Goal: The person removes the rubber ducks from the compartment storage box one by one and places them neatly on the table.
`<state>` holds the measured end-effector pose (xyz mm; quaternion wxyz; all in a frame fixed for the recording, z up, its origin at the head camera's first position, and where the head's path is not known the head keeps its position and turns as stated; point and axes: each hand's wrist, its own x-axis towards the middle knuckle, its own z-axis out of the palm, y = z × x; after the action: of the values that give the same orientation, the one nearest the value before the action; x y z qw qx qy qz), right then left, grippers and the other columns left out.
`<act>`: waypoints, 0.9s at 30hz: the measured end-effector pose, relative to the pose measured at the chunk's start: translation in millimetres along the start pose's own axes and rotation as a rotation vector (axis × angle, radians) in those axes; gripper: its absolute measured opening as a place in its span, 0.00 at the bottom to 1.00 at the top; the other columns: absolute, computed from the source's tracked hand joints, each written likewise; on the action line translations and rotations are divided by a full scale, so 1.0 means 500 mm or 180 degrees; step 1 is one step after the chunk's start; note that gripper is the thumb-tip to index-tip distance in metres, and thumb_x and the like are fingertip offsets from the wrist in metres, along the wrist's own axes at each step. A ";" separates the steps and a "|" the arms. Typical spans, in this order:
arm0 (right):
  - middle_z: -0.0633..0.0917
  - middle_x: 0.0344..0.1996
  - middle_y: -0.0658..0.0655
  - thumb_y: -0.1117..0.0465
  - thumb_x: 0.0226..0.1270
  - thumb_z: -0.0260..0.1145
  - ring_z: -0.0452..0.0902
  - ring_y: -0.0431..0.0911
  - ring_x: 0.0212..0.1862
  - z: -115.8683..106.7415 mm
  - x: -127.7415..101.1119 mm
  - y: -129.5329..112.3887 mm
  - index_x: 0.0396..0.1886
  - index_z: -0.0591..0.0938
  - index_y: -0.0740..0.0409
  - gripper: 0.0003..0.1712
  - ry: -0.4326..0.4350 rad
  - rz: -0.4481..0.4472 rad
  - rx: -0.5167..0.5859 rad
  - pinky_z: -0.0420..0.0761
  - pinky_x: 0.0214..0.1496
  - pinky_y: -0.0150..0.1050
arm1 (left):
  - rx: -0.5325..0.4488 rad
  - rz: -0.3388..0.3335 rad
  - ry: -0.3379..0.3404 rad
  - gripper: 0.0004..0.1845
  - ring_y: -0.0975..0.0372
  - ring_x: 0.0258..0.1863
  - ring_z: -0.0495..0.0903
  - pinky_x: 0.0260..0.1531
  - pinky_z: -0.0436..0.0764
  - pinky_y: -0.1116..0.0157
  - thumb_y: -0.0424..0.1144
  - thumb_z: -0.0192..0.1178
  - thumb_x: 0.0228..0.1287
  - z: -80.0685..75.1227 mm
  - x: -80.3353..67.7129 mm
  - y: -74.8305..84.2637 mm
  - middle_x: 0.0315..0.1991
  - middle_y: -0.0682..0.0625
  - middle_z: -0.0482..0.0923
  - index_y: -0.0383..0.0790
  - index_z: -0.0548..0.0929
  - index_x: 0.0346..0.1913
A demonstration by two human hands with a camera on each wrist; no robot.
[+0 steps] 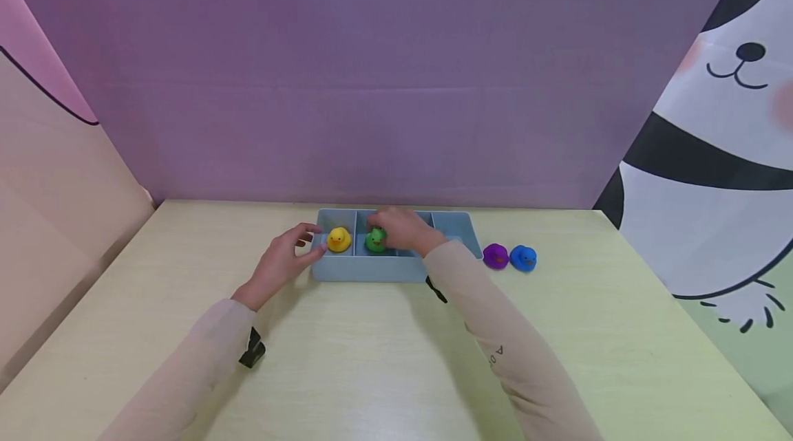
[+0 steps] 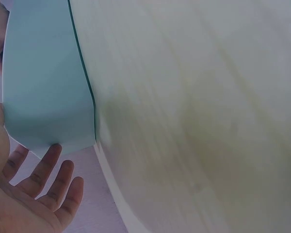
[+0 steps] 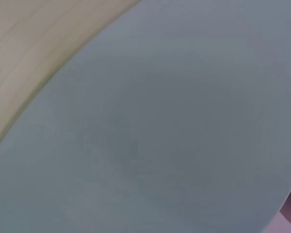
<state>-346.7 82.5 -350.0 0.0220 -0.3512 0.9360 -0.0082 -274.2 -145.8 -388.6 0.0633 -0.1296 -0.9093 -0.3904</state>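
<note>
A light blue divided box [image 1: 372, 270] sits on the table. In its left compartment is a yellow rubber duck [image 1: 339, 240]. My right hand [image 1: 403, 228] reaches over the front wall and grips a green rubber duck [image 1: 375, 241] in the compartment beside the yellow one. My left hand [image 1: 285, 259] is at the box's left end, thumb near the front rim. In the left wrist view its fingers [image 2: 48, 162] are spread close to the box end [image 2: 48, 87]. The right wrist view is mostly filled by the box wall [image 3: 160, 116], and the duck is hidden there.
To the right of the box, a purple rubber duck [image 1: 495, 256] and a blue rubber duck [image 1: 524, 259] sit side by side on the pale wooden table [image 1: 347, 372]. A purple backdrop [image 1: 372, 83] rises behind the table, and a panda picture [image 1: 712, 221] covers the right side.
</note>
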 end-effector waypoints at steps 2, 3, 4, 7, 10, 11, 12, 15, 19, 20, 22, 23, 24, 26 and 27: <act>0.81 0.43 0.50 0.66 0.56 0.66 0.73 0.44 0.41 0.000 -0.001 0.000 0.45 0.81 0.52 0.15 0.0003 -0.0012 -0.0022 0.77 0.47 0.40 | -0.0005 0.0010 0.0007 0.23 0.46 0.52 0.74 0.51 0.75 0.49 0.47 0.58 0.61 0.000 0.000 0.000 0.54 0.40 0.75 0.41 0.72 0.56; 0.81 0.43 0.50 0.66 0.56 0.66 0.73 0.44 0.41 0.000 -0.001 0.001 0.45 0.81 0.52 0.15 0.0007 -0.0019 -0.0028 0.77 0.47 0.40 | -0.0005 0.0013 0.0012 0.23 0.46 0.52 0.74 0.50 0.75 0.49 0.47 0.58 0.61 0.000 0.000 0.000 0.54 0.41 0.75 0.41 0.72 0.56; 0.81 0.43 0.51 0.66 0.56 0.66 0.73 0.44 0.41 0.000 -0.001 0.001 0.44 0.81 0.51 0.15 0.0010 -0.0024 -0.0038 0.77 0.47 0.40 | -0.0006 0.0016 0.0018 0.23 0.46 0.52 0.74 0.50 0.75 0.49 0.47 0.58 0.61 0.000 0.000 -0.001 0.54 0.41 0.75 0.41 0.72 0.56; 0.81 0.42 0.51 0.65 0.56 0.66 0.73 0.44 0.41 -0.001 -0.002 0.002 0.44 0.81 0.51 0.15 0.0010 -0.0036 -0.0047 0.77 0.47 0.40 | -0.0020 0.0024 0.0032 0.22 0.47 0.52 0.74 0.50 0.74 0.49 0.47 0.58 0.61 0.001 0.001 -0.002 0.54 0.41 0.75 0.42 0.72 0.56; 0.81 0.43 0.50 0.64 0.56 0.67 0.73 0.44 0.43 -0.001 -0.002 0.003 0.44 0.80 0.50 0.15 0.0004 -0.0050 -0.0053 0.77 0.48 0.40 | -0.0032 0.0027 0.0033 0.22 0.46 0.52 0.74 0.51 0.74 0.49 0.47 0.58 0.61 0.002 0.001 -0.002 0.54 0.41 0.75 0.41 0.72 0.56; 0.81 0.43 0.50 0.64 0.56 0.67 0.73 0.44 0.43 -0.001 -0.002 0.003 0.45 0.80 0.50 0.15 0.0002 -0.0056 -0.0058 0.77 0.48 0.41 | -0.0034 0.0025 0.0031 0.22 0.46 0.52 0.74 0.51 0.74 0.49 0.47 0.58 0.61 0.002 0.001 -0.002 0.54 0.41 0.75 0.41 0.72 0.56; 0.81 0.43 0.50 0.64 0.56 0.67 0.74 0.44 0.43 -0.002 -0.002 0.004 0.45 0.80 0.50 0.15 -0.0001 -0.0060 -0.0060 0.77 0.49 0.41 | -0.0037 0.0024 0.0029 0.22 0.46 0.52 0.74 0.51 0.74 0.49 0.47 0.58 0.61 0.003 0.001 -0.002 0.54 0.41 0.75 0.41 0.72 0.56; 0.81 0.44 0.50 0.63 0.57 0.66 0.74 0.44 0.45 -0.003 -0.004 0.005 0.45 0.80 0.50 0.15 -0.0003 -0.0075 -0.0066 0.77 0.50 0.41 | -0.0045 0.0025 0.0021 0.23 0.46 0.52 0.74 0.51 0.74 0.49 0.47 0.58 0.61 0.004 0.001 -0.001 0.54 0.41 0.75 0.41 0.72 0.57; 0.81 0.45 0.50 0.63 0.57 0.66 0.74 0.45 0.46 -0.006 -0.007 0.005 0.46 0.80 0.50 0.15 -0.0009 -0.0093 -0.0078 0.77 0.50 0.41 | -0.0059 0.0022 0.0013 0.23 0.46 0.52 0.74 0.51 0.74 0.49 0.46 0.58 0.61 0.005 0.001 0.001 0.54 0.42 0.75 0.41 0.72 0.57; 0.81 0.45 0.50 0.63 0.57 0.66 0.74 0.45 0.46 -0.007 -0.008 0.006 0.46 0.80 0.50 0.15 -0.0011 -0.0098 -0.0085 0.77 0.50 0.41 | -0.0059 0.0019 0.0011 0.23 0.46 0.52 0.74 0.51 0.74 0.49 0.46 0.58 0.61 0.005 0.001 0.002 0.55 0.42 0.75 0.41 0.72 0.57; 0.81 0.46 0.50 0.63 0.57 0.66 0.74 0.44 0.46 -0.009 -0.009 0.005 0.46 0.80 0.50 0.16 -0.0017 -0.0093 -0.0092 0.77 0.50 0.41 | -0.0056 0.0001 0.0001 0.23 0.46 0.53 0.74 0.51 0.74 0.49 0.46 0.58 0.62 0.005 0.000 0.002 0.55 0.42 0.75 0.41 0.72 0.57; 0.81 0.46 0.50 0.63 0.57 0.66 0.74 0.44 0.45 -0.010 -0.009 0.005 0.47 0.80 0.50 0.16 -0.0020 -0.0090 -0.0086 0.77 0.49 0.40 | -0.0055 -0.0007 -0.0007 0.23 0.46 0.53 0.73 0.51 0.74 0.49 0.47 0.58 0.62 0.005 0.000 0.002 0.55 0.42 0.74 0.41 0.71 0.57; 0.80 0.46 0.50 0.63 0.57 0.66 0.73 0.44 0.46 -0.011 -0.009 0.005 0.47 0.79 0.50 0.16 -0.0024 -0.0086 -0.0083 0.77 0.49 0.40 | -0.0052 -0.0012 -0.0012 0.23 0.46 0.53 0.73 0.51 0.74 0.49 0.47 0.57 0.62 0.004 0.000 0.002 0.55 0.42 0.74 0.41 0.71 0.57; 0.80 0.47 0.50 0.62 0.57 0.66 0.73 0.44 0.46 -0.014 -0.011 0.004 0.48 0.79 0.49 0.17 -0.0032 -0.0067 -0.0068 0.77 0.48 0.40 | -0.0051 -0.0006 -0.0019 0.23 0.46 0.53 0.73 0.51 0.74 0.49 0.47 0.57 0.62 0.005 0.000 0.001 0.55 0.42 0.74 0.41 0.71 0.57; 0.80 0.48 0.50 0.62 0.57 0.66 0.73 0.44 0.47 -0.016 -0.012 0.003 0.48 0.79 0.49 0.17 -0.0027 -0.0060 -0.0057 0.77 0.48 0.41 | -0.0051 -0.0003 -0.0021 0.23 0.46 0.53 0.73 0.51 0.74 0.49 0.48 0.57 0.62 0.005 0.000 0.000 0.55 0.42 0.74 0.41 0.71 0.57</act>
<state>-343.9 87.6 -342.0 0.0227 -0.3602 0.9326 0.0015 -274.1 -144.1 -390.3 0.0591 -0.1309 -0.9064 -0.3973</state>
